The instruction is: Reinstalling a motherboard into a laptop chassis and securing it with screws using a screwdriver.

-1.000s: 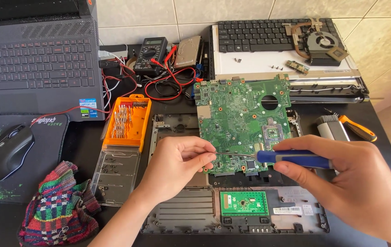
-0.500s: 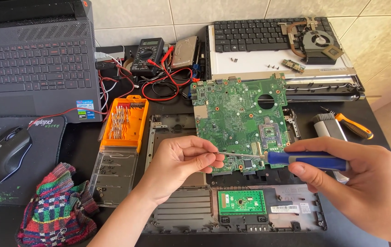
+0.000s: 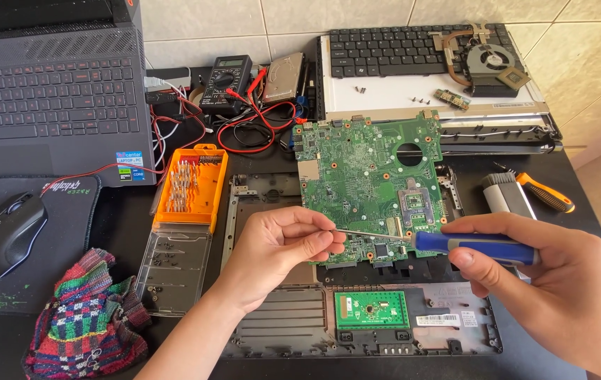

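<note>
Screwdriver (image 3: 476,248) with a blue handle lies crosswise above the lower edge of the green motherboard (image 3: 371,184), which rests on the opened grey laptop base (image 3: 357,324) on the dark counter (image 3: 582,176). The right hand (image 3: 561,288) wraps its fingers around the handle, thumb underneath. The left hand (image 3: 276,250) meets the thin metal shaft at its tip, thumb and forefinger pressed together and pinching it; whether a screw or bit sits between them cannot be told.

Just left of the left hand stands an orange bit case (image 3: 191,184), its rows filled with small metal bits standing upright. Its clear lid (image 3: 172,269) lies flat below it, touching it, with a few tiny dark screws scattered in the upper part. A small green touchpad board (image 3: 372,309) sits set into the laptop base beneath the hands.

Behind the motherboard a removed keyboard (image 3: 392,49) rests on a white panel (image 3: 413,95) with loose screws on it, and a cooling fan (image 3: 487,63) lies on its right end. A multimeter (image 3: 224,81) with red leads sits near the orange case. At the far left are a black laptop (image 3: 47,91), a mouse (image 3: 6,232) on a mouse pad (image 3: 68,232), and a woven cloth (image 3: 86,317). An orange-handled tool (image 3: 545,193) lies at the right.
</note>
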